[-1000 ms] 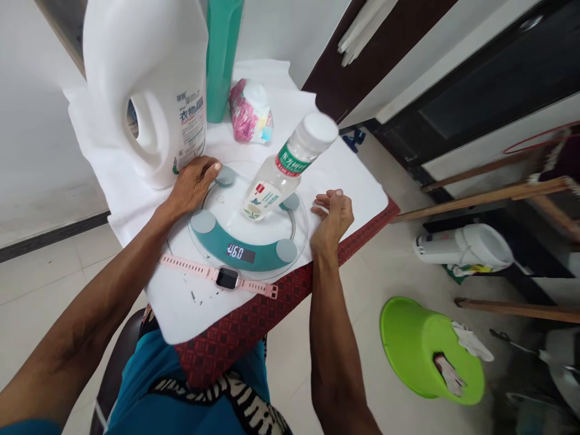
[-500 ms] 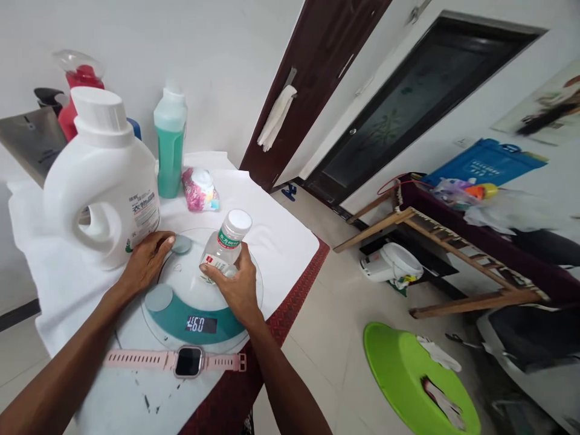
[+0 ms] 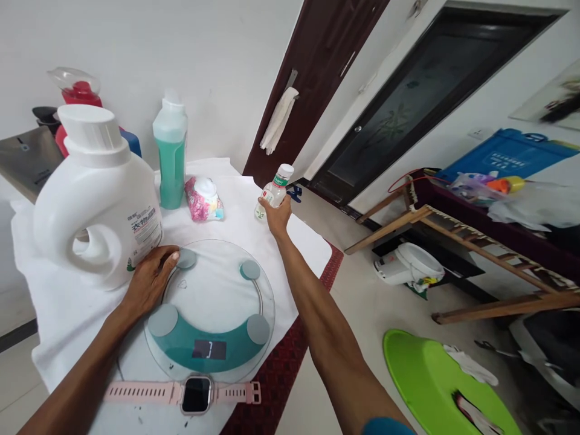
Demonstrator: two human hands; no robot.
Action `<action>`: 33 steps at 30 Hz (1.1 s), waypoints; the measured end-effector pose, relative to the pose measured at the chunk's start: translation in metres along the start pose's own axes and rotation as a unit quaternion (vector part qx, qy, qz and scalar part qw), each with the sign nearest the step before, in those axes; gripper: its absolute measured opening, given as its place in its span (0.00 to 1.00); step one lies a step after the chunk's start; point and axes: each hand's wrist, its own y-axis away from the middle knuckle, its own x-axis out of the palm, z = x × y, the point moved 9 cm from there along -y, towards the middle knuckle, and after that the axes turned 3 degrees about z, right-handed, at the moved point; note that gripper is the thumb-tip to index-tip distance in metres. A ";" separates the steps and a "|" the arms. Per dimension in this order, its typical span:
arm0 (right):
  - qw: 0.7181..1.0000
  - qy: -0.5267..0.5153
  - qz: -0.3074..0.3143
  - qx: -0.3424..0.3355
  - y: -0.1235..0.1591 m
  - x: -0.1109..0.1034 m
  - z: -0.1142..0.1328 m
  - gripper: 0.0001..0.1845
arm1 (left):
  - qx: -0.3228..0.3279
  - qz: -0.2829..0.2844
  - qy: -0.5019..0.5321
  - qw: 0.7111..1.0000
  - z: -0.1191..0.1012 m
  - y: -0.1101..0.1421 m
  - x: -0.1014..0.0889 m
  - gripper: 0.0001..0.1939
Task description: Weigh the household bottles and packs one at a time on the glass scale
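At the far right of the white cloth (image 3: 299, 241), my right hand (image 3: 277, 212) is wrapped round a clear plastic bottle (image 3: 267, 202) with a white cap and a green-and-red label. The bottle looks upright; whether its base touches the cloth I cannot tell. My left hand (image 3: 151, 278) grips the left rim of a round glass bathroom scale (image 3: 212, 290), fingers together by a grey pad. A large white detergent jug (image 3: 99, 211) stands close beside it. The scale's platform is bare, and its small display (image 3: 209, 349) shows only a partial mark.
Behind the scale are a green liquid bottle (image 3: 172, 163) and a pink wipes pack (image 3: 203, 199). A pink-strapped smartwatch (image 3: 196, 396) lies in front. On the floor to the right are a white bucket (image 3: 408, 266), a green basin (image 3: 426, 374) and a wooden bench (image 3: 489, 260).
My right hand has carried the bottle off the scale to the far right of the cloth. The display no longer shows its number. My left hand has stayed at the rim.
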 end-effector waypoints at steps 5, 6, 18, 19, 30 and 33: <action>0.999 -0.008 -0.041 0.019 -0.022 0.010 -0.030 0.35 | -0.002 0.006 0.016 1.000 -0.002 0.000 0.003 0.33; 0.999 -0.002 -0.044 0.028 -0.024 0.011 -0.035 0.36 | -0.003 0.005 0.019 1.000 -0.002 0.001 0.003 0.33; 0.998 0.048 -0.021 -0.038 0.018 -0.004 -0.023 0.51 | 0.032 -0.020 0.018 0.999 -0.004 0.010 0.005 0.26; 0.998 0.044 -0.009 -0.041 0.031 -0.010 -0.024 0.50 | 0.040 -0.032 0.003 0.999 -0.008 0.016 0.003 0.24; 0.992 -0.092 0.068 0.060 0.133 -0.072 -0.061 0.39 | 0.069 -0.467 -0.066 0.879 -0.074 0.093 -0.125 0.29; 0.990 -0.100 0.061 0.075 0.135 -0.070 -0.058 0.41 | -0.031 -0.447 0.029 0.894 -0.043 0.061 -0.142 0.25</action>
